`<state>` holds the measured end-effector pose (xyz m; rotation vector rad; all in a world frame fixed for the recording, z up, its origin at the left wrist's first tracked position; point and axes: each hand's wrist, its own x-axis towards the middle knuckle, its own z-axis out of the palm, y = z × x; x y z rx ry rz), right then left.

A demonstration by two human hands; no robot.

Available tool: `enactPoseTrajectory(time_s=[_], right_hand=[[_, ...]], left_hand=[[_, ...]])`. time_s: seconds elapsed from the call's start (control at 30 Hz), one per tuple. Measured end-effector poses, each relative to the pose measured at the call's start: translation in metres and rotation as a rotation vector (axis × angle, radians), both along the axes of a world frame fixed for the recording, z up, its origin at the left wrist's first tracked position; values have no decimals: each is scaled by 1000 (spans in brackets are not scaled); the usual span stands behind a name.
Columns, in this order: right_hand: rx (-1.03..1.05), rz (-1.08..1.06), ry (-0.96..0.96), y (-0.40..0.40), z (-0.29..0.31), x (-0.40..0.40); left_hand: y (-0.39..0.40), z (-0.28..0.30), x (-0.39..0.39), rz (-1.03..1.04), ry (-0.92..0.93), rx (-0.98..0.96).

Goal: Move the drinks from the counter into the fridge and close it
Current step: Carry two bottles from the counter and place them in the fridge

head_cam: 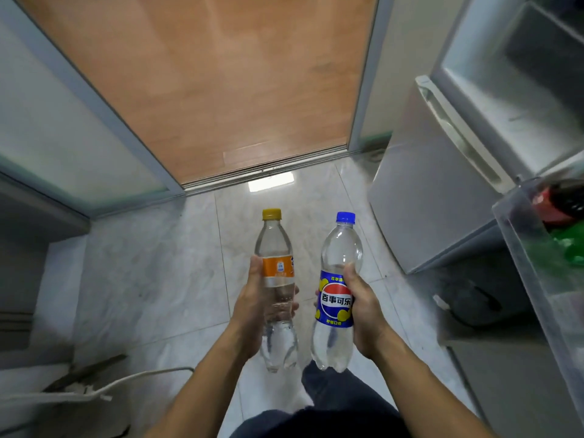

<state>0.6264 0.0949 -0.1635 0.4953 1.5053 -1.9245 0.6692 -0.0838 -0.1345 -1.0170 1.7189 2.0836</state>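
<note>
Left hand (252, 306): grips orange-capped bottle (275, 279).
Right hand (363, 306): grips blue-capped Pepsi bottle (336, 298).
Fridge door (442, 184): open; shelf bin (518, 248) holds drinks.
Remaining: both bottles, closing.

The left hand (252, 308) grips a clear bottle with an orange label and yellow cap (275, 289) around its middle. The right hand (363, 308) grips a clear bottle with a blue label and blue cap (338, 279) the same way. Both bottles stand nearly upright, side by side but apart, above the pale tiled floor (151, 273). At the right the fridge (442, 191) stands open, and its door shelf (518, 248) carries what look like a red-labelled dark bottle (559, 203) and a green bottle (572, 245), both blurred. Ahead, a sliding-door track (268, 167) meets a wooden floor (221, 74).
</note>
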Motion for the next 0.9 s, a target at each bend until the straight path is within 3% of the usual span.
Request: enactPoseTrajectory(time_s=[0.4,0.9], right_hand=[[1,-123,48,-33,3,-167],[77,-622,61,-80,15,-319]], left_hand=[[-34,-2,-187,-98,36,50],[-65,5,-427,-490,25,142]])
